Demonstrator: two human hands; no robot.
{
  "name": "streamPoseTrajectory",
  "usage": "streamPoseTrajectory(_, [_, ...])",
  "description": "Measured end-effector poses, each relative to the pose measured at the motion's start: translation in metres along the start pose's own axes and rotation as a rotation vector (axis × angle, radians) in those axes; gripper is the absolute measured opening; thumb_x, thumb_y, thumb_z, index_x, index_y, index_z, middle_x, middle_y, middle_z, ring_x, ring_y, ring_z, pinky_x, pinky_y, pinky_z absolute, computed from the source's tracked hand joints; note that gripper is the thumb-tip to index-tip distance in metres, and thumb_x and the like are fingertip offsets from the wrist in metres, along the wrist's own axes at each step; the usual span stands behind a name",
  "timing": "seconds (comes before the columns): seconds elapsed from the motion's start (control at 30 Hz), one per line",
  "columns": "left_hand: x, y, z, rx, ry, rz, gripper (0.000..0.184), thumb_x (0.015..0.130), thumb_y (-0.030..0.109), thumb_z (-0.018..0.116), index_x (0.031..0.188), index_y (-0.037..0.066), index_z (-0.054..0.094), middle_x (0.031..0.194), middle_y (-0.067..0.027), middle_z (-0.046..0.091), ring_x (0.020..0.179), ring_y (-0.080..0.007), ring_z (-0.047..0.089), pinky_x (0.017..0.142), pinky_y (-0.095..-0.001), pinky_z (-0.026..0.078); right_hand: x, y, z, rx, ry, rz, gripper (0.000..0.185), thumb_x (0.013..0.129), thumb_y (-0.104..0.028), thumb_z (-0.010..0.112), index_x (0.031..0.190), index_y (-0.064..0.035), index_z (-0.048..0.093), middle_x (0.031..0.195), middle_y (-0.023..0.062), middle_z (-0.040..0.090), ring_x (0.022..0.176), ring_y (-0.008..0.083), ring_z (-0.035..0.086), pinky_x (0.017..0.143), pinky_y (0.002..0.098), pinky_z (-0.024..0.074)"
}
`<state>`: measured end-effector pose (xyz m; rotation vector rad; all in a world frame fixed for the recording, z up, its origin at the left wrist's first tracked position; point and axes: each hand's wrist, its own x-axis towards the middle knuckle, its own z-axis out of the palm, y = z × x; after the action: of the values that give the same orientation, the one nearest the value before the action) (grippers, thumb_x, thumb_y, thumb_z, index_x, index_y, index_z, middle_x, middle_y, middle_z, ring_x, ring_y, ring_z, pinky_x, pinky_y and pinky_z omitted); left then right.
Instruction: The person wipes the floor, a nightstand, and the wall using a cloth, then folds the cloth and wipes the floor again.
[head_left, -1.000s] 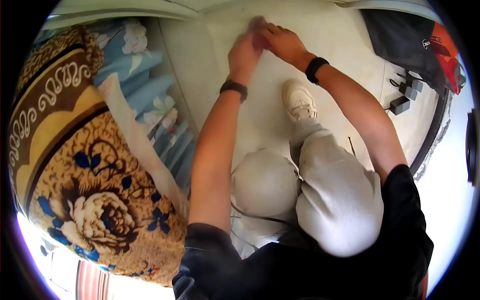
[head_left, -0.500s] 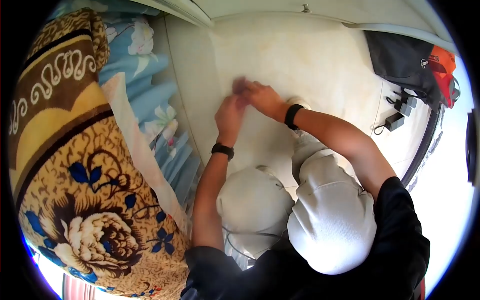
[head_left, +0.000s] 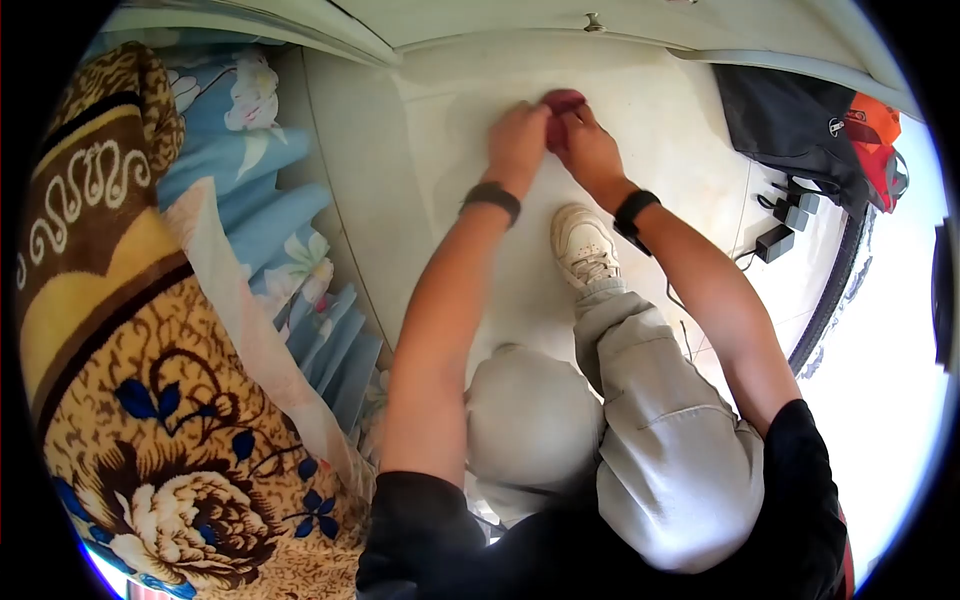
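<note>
A small dark red bundle (head_left: 564, 100), perhaps folded cloth, is held between my two hands above the pale floor. My left hand (head_left: 518, 142) closes on its left side, with the fingertips partly hidden. From the right, my right hand (head_left: 592, 150) pinches it, fingers bent around its lower part. Its exact kind cannot be made out. Below the hands, a cream sneaker (head_left: 585, 245) is on my foot on the tiles.
A bed with a brown flowered blanket (head_left: 190, 500) and a blue floral sheet (head_left: 270, 190) lines the left. White furniture (head_left: 520, 25) stands at the far edge. On the right lie a black bag (head_left: 780, 130), an orange-red bag (head_left: 875, 125) and black power adapters (head_left: 775, 242).
Both hands have moved forward and to the right with the dark red bundle, which shows more clearly now. My arms are stretched farther out, and the sneaker is in fuller view.
</note>
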<state>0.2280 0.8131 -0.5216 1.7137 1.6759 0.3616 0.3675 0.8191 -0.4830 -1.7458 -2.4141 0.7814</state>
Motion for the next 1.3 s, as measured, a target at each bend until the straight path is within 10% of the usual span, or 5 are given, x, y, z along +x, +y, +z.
streamPoseTrajectory(0.37, [-0.098, -0.017, -0.023, 0.083, -0.014, -0.019, 0.017, 0.092, 0.016, 0.050, 0.102, 0.010, 0.063, 0.097, -0.0111, 0.065, 0.091, -0.0305, 0.064, 0.074, -0.0441, 0.053, -0.039, -0.020, 0.037, 0.215, -0.168, -0.222, 0.035, 0.076, -0.007, 0.074, 0.107, -0.0027, 0.058, 0.115, 0.0171, 0.057, 0.091, 0.0387, 0.064, 0.077, 0.0444, 0.0558])
streamPoseTrajectory(0.63, [-0.153, -0.089, -0.061, -0.024, 0.207, -0.340, 0.020, 0.086, 0.010, 0.064, 0.105, 0.009, 0.060, 0.096, -0.0116, 0.064, 0.092, -0.0343, 0.062, 0.076, -0.0440, 0.052, 0.000, -0.116, 0.081, 0.395, -0.491, -0.164, 0.030, 0.093, -0.023, 0.052, 0.114, -0.0020, 0.057, 0.123, 0.0141, 0.059, 0.104, 0.0295, 0.062, 0.089, 0.0390, 0.0480])
streamPoseTrajectory(0.87, [-0.204, -0.071, -0.056, -0.514, -0.127, -0.278, 0.025, 0.087, 0.015, 0.067, 0.109, 0.007, 0.059, 0.103, -0.0132, 0.067, 0.095, -0.0335, 0.064, 0.079, -0.0413, 0.052, -0.061, -0.122, 0.045, 0.095, -0.709, -0.367, 0.026, 0.091, -0.022, 0.057, 0.111, -0.0055, 0.060, 0.135, 0.0041, 0.052, 0.102, 0.0317, 0.063, 0.083, 0.0405, 0.0539])
streamPoseTrajectory(1.3, [-0.154, 0.049, 0.026, -0.235, -0.107, 0.154, 0.020, 0.086, 0.005, 0.056, 0.105, 0.007, 0.051, 0.099, -0.0131, 0.057, 0.093, -0.0345, 0.060, 0.073, -0.0447, 0.051, -0.160, 0.014, -0.010, 0.044, -0.149, -0.086, 0.038, 0.077, 0.000, 0.064, 0.113, -0.0093, 0.057, 0.107, 0.0107, 0.053, 0.087, 0.0322, 0.063, 0.064, 0.0424, 0.0551])
